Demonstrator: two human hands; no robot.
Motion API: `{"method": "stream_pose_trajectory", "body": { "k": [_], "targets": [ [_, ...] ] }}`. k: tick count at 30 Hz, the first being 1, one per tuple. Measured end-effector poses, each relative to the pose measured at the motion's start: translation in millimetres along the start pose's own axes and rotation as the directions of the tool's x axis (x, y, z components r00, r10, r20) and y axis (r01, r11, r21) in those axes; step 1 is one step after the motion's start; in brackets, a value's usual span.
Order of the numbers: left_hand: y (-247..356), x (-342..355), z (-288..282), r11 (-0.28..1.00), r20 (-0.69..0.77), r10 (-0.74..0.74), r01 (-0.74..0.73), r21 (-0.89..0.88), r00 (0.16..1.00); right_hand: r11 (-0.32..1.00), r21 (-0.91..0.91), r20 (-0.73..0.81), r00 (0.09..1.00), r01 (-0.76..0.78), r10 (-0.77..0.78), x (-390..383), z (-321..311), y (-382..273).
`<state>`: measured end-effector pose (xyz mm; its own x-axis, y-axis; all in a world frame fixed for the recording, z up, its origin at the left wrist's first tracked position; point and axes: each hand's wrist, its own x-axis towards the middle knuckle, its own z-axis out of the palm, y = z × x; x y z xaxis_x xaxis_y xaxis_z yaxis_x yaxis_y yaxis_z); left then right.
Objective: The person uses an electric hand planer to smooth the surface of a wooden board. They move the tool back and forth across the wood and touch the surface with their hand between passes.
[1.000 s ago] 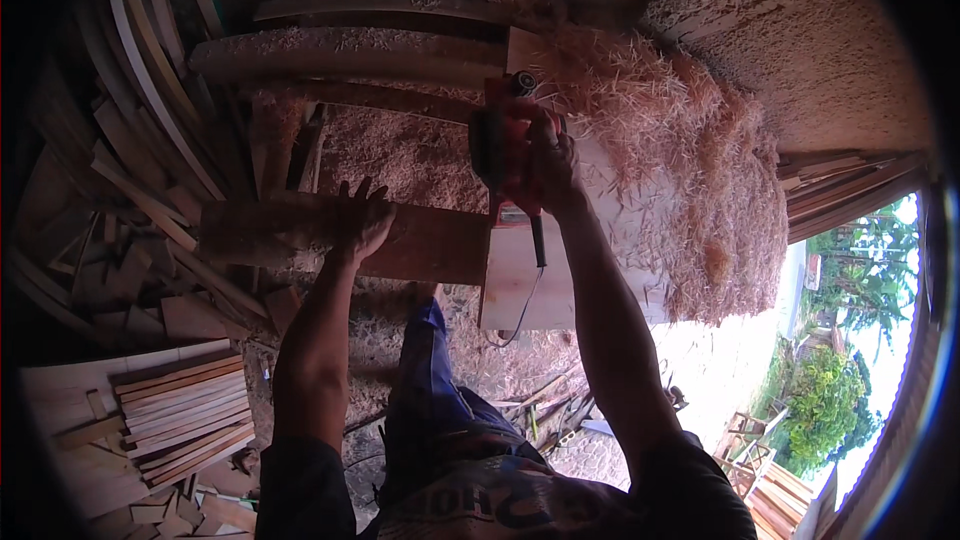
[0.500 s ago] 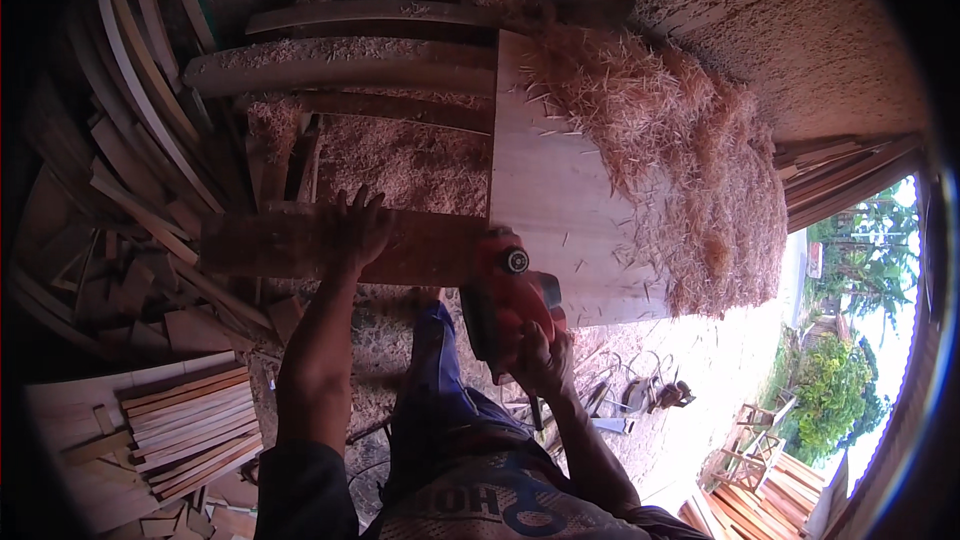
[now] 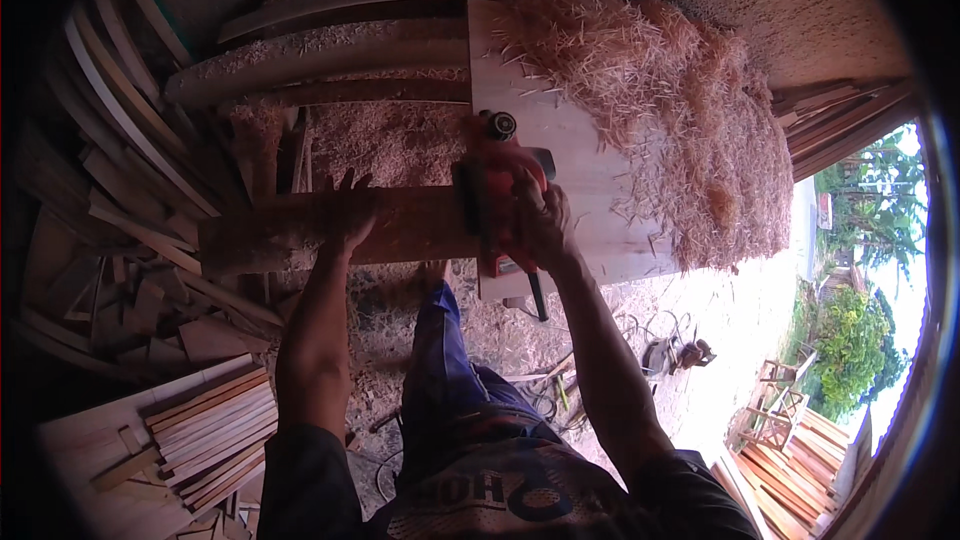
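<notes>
My left hand (image 3: pixel 348 215) lies on a brown wooden board (image 3: pixel 425 225), fingers spread at its far edge. To the right, my right hand (image 3: pixel 545 228) is wrapped round the rear handle of a red electric planer (image 3: pixel 503 172). The planer has a black round knob at its far end and sits across the board's right end, which it hides. A dark cord or spout hangs from its near side. Under that end lies a pale plywood sheet (image 3: pixel 575 155), partly covered by a heap of wood shavings (image 3: pixel 690 130).
Long curved planks (image 3: pixel 320 60) dusted with shavings lie at the far left. Offcuts (image 3: pixel 130 310) crowd the left side, with stacked strips (image 3: pixel 215 430) nearer. Another power tool (image 3: pixel 690 355) rests on the littered floor, and more timber (image 3: pixel 790 470) lies near right by the bright opening.
The planer and my right hand have moved away from me across the board's end. My left hand stays on the board, shifted slightly as the whole view moved.
</notes>
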<state>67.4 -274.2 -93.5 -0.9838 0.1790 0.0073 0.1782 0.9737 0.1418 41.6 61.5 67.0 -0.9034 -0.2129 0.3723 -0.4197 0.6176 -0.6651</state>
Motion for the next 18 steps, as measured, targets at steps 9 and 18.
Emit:
{"method": "stream_pose_trajectory", "body": {
  "k": [9, 18],
  "targets": [
    [26, -3, -10, 0.991, -0.035, -0.095, 0.091, -0.098, 0.995, 0.683, 0.086, 0.304, 0.672, -0.725, 0.675, -155, -84, -91],
    [2, -7, -23, 0.996, 0.180, 0.008, -0.024, 0.089, 0.984, 0.968, 0.159, 0.171, 0.971, -0.195, 0.168, 112, 19, 11]
  ]
}}
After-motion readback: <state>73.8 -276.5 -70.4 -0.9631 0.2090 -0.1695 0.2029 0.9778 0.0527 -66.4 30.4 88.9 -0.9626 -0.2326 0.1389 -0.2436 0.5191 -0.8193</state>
